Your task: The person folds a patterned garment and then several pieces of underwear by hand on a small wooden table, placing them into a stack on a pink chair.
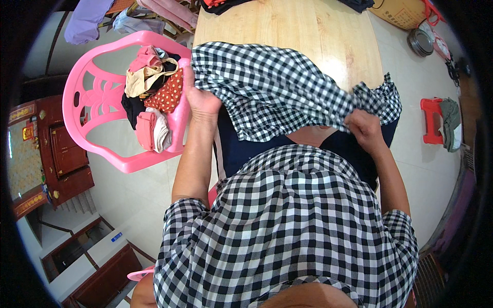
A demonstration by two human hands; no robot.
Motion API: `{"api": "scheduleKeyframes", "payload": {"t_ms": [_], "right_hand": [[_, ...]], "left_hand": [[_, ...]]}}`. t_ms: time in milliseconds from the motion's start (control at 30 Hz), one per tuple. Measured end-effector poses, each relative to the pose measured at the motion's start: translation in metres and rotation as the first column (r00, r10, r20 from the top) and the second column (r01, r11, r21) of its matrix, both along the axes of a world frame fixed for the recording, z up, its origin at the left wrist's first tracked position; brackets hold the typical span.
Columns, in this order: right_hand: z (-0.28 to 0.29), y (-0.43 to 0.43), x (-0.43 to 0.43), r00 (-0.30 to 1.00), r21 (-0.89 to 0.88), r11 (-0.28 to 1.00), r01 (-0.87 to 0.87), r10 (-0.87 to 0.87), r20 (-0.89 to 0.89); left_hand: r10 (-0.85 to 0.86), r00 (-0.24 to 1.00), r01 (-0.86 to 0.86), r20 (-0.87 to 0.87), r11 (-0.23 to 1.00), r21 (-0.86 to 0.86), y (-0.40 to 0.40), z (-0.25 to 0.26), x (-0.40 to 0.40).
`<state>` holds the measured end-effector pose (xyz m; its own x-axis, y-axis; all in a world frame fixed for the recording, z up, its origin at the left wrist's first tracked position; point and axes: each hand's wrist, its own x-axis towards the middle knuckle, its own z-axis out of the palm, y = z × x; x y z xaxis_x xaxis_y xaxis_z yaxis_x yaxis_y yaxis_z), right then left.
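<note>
A black-and-white checked garment (265, 81) stretches between my two hands, over my lap and the near part of the wooden table (285, 27). My left hand (204, 96) holds its left end, thumb outward, with the fingers hidden behind the cloth. At the right, my right hand (364, 129) is closed on a bunched part of the garment, and a loose piece of it flares out beyond the fist. The cloth by that hand is slightly blurred.
To my left stands a pink plastic chair (131, 163) bearing a pile of clothes, including a red polka-dot cloth (165, 92) and folded pink fabric (145, 131). Dark clothing (356, 4) lies on the table's far edge. A red stool (429, 119) stands to the right.
</note>
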<state>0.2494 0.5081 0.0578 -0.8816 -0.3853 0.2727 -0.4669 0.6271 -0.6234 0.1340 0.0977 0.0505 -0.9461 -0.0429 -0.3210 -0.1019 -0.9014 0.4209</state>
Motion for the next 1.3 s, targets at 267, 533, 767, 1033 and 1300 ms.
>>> {"api": "scheduleKeyframes", "payload": {"t_ms": [267, 533, 767, 1033, 1300], "right_hand": [[0.002, 0.009, 0.023, 0.934, 0.035, 0.994, 0.105, -0.111, 0.341], [0.014, -0.004, -0.002, 0.805, 0.298, 0.898, 0.324, -0.427, 0.411], [0.0, -0.001, -0.018, 0.871, 0.552, 0.772, 0.316, -0.466, 0.154], [0.071, 0.064, -0.102, 0.855, -0.319, 0.811, 0.491, -0.518, 0.0], [0.109, 0.067, -0.112, 0.803, -0.195, 0.883, 0.426, -0.469, -0.369]], "left_hand": [[0.085, 0.994, -0.091, -0.075, 0.993, -0.073, -0.05, 0.007, -0.007], [0.116, 0.981, -0.131, -0.158, 0.987, -0.089, -0.08, 0.014, -0.009], [-0.099, 0.952, 0.146, -0.288, 0.978, 0.147, -0.102, 0.021, -0.014], [-0.27, 0.84, 0.376, -0.471, 0.915, 0.145, -0.102, 0.098, -0.063], [-0.278, 0.818, 0.319, -0.503, 0.948, -0.004, -0.077, 0.136, -0.058]]}}
